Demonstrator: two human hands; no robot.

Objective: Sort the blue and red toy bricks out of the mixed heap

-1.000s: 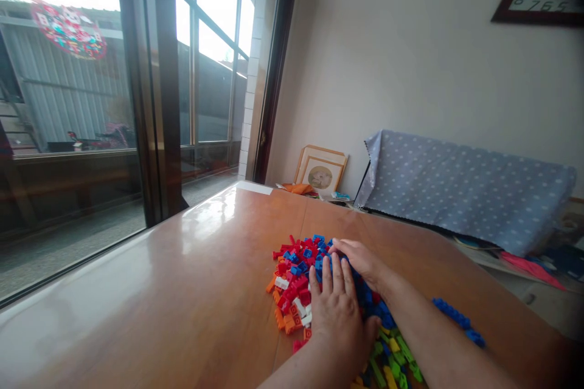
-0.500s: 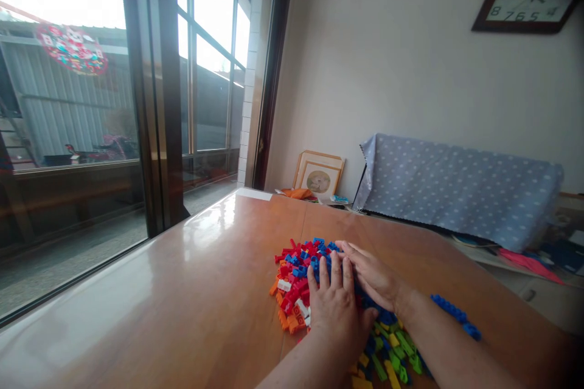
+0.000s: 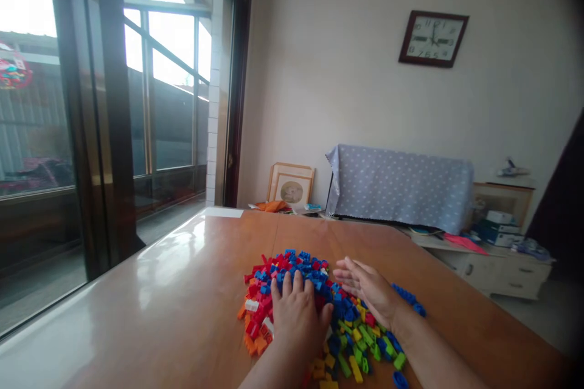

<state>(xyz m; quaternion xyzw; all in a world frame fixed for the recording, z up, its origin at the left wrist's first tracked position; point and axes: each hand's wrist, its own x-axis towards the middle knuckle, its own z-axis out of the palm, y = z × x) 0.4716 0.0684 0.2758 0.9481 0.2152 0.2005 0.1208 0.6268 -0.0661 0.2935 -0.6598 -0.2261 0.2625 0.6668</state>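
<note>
A heap of small plastic building bricks (image 3: pixel 292 264) in blue, red, orange, white, yellow and green lies on the wooden table (image 3: pixel 182 316). My left hand (image 3: pixel 298 310) rests palm down over the middle of the heap, its fingers spread. What lies beneath the palm is hidden. At the heap's right side is my right hand (image 3: pixel 365 282), fingers stretched out, palm turned toward the bricks, holding nothing that I can see. Just beyond my right wrist sits a joined row of blue bricks (image 3: pixel 406 295), partly hidden by the forearm.
A white sheet (image 3: pixel 223 213) lies at the table's far left corner. Behind the table, picture frames (image 3: pixel 292 188) lean on the wall beside a polka-dot cloth (image 3: pixel 401 188) draped over something. A white cabinet (image 3: pixel 506 276) stands at the right, a glass door (image 3: pixel 41 134) at the left.
My hands have moved apart: the right has drawn away to the right, while the left stays on the heap. More blue bricks show between them. The camera view has turned right.
</note>
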